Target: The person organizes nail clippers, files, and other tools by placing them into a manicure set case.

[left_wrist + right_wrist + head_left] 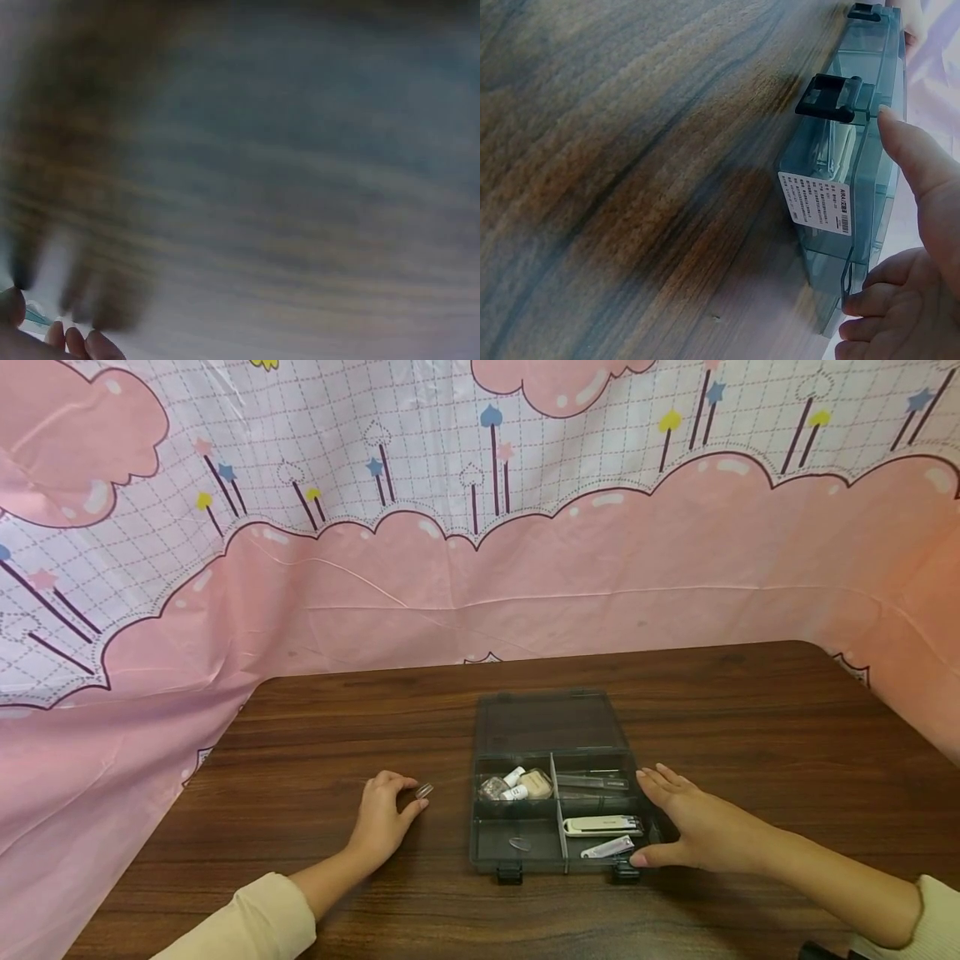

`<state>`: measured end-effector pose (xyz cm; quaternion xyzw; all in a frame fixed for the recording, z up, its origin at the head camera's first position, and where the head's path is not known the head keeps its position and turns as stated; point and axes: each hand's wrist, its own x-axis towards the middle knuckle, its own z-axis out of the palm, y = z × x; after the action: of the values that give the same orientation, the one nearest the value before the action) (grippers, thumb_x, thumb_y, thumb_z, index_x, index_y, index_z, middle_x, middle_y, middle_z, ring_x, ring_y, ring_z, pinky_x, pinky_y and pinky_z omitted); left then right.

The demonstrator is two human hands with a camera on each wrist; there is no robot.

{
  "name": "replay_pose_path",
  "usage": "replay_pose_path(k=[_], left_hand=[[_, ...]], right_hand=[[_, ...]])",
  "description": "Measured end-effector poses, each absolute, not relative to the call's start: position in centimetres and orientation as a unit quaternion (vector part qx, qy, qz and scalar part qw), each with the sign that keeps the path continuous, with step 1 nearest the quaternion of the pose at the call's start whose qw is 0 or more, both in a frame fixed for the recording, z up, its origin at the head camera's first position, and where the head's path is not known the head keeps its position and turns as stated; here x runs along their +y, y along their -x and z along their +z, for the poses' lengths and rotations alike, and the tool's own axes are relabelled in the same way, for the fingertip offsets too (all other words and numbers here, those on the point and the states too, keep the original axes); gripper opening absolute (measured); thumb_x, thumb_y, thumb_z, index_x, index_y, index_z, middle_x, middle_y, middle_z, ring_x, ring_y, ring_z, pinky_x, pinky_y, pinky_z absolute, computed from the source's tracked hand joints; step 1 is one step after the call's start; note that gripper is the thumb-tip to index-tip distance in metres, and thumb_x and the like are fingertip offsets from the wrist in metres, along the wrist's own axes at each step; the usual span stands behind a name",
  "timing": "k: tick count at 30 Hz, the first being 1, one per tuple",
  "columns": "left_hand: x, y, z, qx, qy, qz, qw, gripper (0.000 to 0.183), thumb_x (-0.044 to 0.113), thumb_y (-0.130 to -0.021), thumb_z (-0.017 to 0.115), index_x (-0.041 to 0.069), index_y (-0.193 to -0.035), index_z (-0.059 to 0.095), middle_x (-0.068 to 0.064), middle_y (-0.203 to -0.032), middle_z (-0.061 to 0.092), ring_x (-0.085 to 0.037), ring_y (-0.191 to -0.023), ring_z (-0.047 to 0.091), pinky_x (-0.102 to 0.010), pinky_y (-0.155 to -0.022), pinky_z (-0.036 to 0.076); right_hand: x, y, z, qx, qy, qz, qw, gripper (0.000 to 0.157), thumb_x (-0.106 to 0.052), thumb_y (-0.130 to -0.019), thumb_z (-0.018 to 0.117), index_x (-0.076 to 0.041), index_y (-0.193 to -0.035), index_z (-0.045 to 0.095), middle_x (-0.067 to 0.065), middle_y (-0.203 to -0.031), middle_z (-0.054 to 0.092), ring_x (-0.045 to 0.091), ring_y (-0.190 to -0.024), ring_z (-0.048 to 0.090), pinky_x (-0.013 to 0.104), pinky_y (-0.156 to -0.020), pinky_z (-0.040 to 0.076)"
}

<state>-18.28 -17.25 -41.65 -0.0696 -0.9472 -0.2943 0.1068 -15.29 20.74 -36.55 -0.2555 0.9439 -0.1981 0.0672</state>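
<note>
My left hand [386, 818] pinches a small clear plastic piece [424, 791] between thumb and index fingertips, left of a storage box [517, 864]. The box is smoky, see-through and divided, its lid [551, 722] laid back. My right hand [693, 822] rests at its right side, thumb by the front latch [831, 97], fingers fairly straight along the side wall. Large nail clippers [602, 826] and small nail clippers [607, 847] lie in the front right compartment. The front left one holds a clear oval piece [520, 843]. The left wrist view is mostly blurred.
Small white containers [514, 792] and a beige item [536, 783] fill the back left compartment. Slim metal tools [592, 782] lie in the back right one. A brown wooden table [360, 718] carries the box, with a pink patterned curtain [525, 585] behind.
</note>
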Motion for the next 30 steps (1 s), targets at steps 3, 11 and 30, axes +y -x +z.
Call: replay_pose_path(k=[3,11,30], left_hand=[[-17.2,18.5,-41.7,-0.947,0.072,-0.293,0.112,0.024,0.009,-0.079,0.071,-0.004,-0.099,0.066,-0.015,-0.101,0.06,-0.028,-0.094,0.052,-0.041,-0.081,0.048],[-17.1,18.6,-41.5,-0.946,0.076,-0.292,0.115,0.013,0.006,-0.079,0.07,-0.001,-0.09,0.068,-0.011,-0.094,0.062,-0.025,-0.089,0.055,-0.038,-0.078,0.049],[-17.1,18.0,-40.7,-0.932,0.117,-0.313,0.141,0.012,0.005,-0.077,0.072,0.002,-0.088,0.069,-0.009,-0.092,0.066,-0.025,-0.088,0.063,-0.041,-0.082,0.053]], right_hand=[[20.7,15.3,-36.5,0.944,0.255,-0.199,0.071,0.106,-0.063,-0.071,0.065,0.015,-0.136,0.033,0.034,-0.142,0.031,0.054,-0.131,0.024,0.066,-0.099,0.029],[20.7,15.3,-36.5,0.944,0.256,-0.198,0.072,0.107,-0.063,-0.071,0.065,0.015,-0.136,0.033,0.034,-0.142,0.031,0.054,-0.131,0.024,0.065,-0.099,0.029],[20.7,15.3,-36.6,0.942,0.257,-0.202,0.081,0.108,-0.064,-0.071,0.063,0.015,-0.137,0.03,0.034,-0.143,0.029,0.054,-0.131,0.022,0.066,-0.099,0.029]])
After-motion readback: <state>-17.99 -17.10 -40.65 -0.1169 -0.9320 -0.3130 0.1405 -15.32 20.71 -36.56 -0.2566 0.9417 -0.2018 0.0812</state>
